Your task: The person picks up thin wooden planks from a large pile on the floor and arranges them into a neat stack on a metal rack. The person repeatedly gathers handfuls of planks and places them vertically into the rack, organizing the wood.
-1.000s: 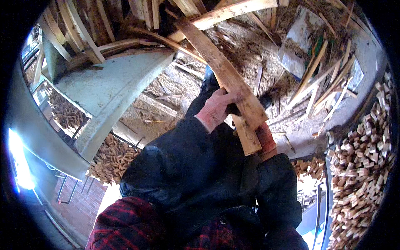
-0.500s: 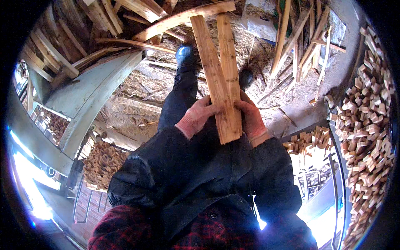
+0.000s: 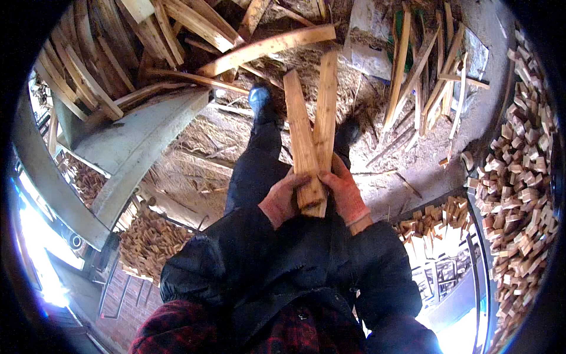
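Two long pale wooden slats (image 3: 311, 130) stand almost upright in front of me, crossing slightly near their lower ends. My left hand (image 3: 282, 199), in a reddish glove, grips their lower end from the left. From the right, my right hand (image 3: 346, 192), gloved the same, clasps the same end. Both hands press together around the slats just above my dark jacket. My dark trousers and boots (image 3: 259, 100) show below the slats, standing on sawdust.
A grey metal machine table (image 3: 127, 150) slants at the left. Long offcuts (image 3: 194, 26) pile up at the top, thin strips (image 3: 421, 76) at the upper right. Heaps of small cut blocks (image 3: 516, 177) lie right, more (image 3: 150, 242) at lower left.
The slats have swung from a leftward lean to nearly upright, and their tops have spread apart. Both hands moved lower and closer together on the bottom ends.
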The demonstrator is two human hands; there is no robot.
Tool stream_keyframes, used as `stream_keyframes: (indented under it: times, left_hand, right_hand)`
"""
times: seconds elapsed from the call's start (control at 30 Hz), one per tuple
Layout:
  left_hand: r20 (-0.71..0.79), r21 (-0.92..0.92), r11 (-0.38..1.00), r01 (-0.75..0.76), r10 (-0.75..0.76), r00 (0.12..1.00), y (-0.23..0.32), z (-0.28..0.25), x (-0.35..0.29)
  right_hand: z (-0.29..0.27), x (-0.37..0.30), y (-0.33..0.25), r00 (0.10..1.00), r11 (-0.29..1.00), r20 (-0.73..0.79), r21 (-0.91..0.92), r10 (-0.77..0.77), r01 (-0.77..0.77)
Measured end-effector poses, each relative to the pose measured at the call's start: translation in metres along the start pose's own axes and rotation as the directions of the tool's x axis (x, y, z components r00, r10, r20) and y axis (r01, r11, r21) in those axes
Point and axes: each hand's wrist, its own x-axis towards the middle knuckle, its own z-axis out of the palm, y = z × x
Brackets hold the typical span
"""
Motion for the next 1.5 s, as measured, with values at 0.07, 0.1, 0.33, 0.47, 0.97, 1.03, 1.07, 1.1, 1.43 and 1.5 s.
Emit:
stream_keyframes:
  times: [0.07, 0.1, 0.33, 0.47, 0.97, 1.03, 1.07, 1.1, 1.43, 1.5]
  left_hand:
    - [-0.032, 0.085, 0.996, -0.035, 0.038, 0.999, 0.009, 0.007, -0.01]
    - [-0.048, 0.126, 0.991, -0.052, 0.058, 0.997, 0.015, 0.009, -0.015]
    - [-0.14, 0.169, 0.981, 0.099, -0.076, 0.987, 0.046, -0.029, -0.054]
    - [-0.275, 0.166, 0.961, 0.221, -0.17, 0.946, 0.061, -0.013, -0.061]
    - [-0.182, 0.31, 0.95, 0.018, 0.041, 0.982, 0.023, -0.021, -0.028]
    - [-0.141, 0.307, 0.951, -0.024, 0.071, 0.987, 0.014, -0.015, -0.019]
    - [-0.131, 0.244, 0.969, -0.037, 0.071, 0.989, 0.008, -0.01, -0.016]
    - [-0.112, 0.185, 0.982, -0.037, 0.059, 0.992, 0.001, -0.003, -0.01]
    - [0.157, 0.875, 0.358, -0.325, 0.426, 0.891, -0.009, -0.023, 0.037]
    - [0.388, 0.913, -0.238, -0.332, 0.247, 0.888, 0.02, 0.002, 0.018]
  right_hand:
    - [0.01, -0.002, 0.006, 0.999, 1.0, -0.045, -0.024, -0.009, 0.008]
    - [0.016, 0.001, 0.005, 0.998, 0.999, -0.067, -0.036, -0.013, 0.011]
    - [-0.003, 0.104, -0.049, 0.969, 0.434, 0.041, -0.889, -0.245, 0.148]
    - [0.023, 0.227, -0.106, 0.88, -0.146, 0.163, -0.983, -0.445, 0.108]
    - [-0.027, 0.207, -0.102, 0.907, 0.056, 0.202, -0.979, 0.368, 0.195]
    - [-0.017, 0.116, -0.112, 0.888, 0.045, 0.014, -0.999, 0.461, -0.007]
    - [-0.005, 0.08, -0.116, 0.902, -0.106, -0.045, -0.994, 0.429, 0.001]
    - [-0.01, 0.059, -0.098, 0.902, -0.063, -0.084, -0.996, 0.423, -0.064]
    - [0.002, 0.028, -0.042, 0.921, 0.839, 0.012, -0.417, 0.39, -0.35]
    - [-0.031, 0.053, -0.007, 0.793, 0.775, 0.347, 0.228, 0.501, -0.59]
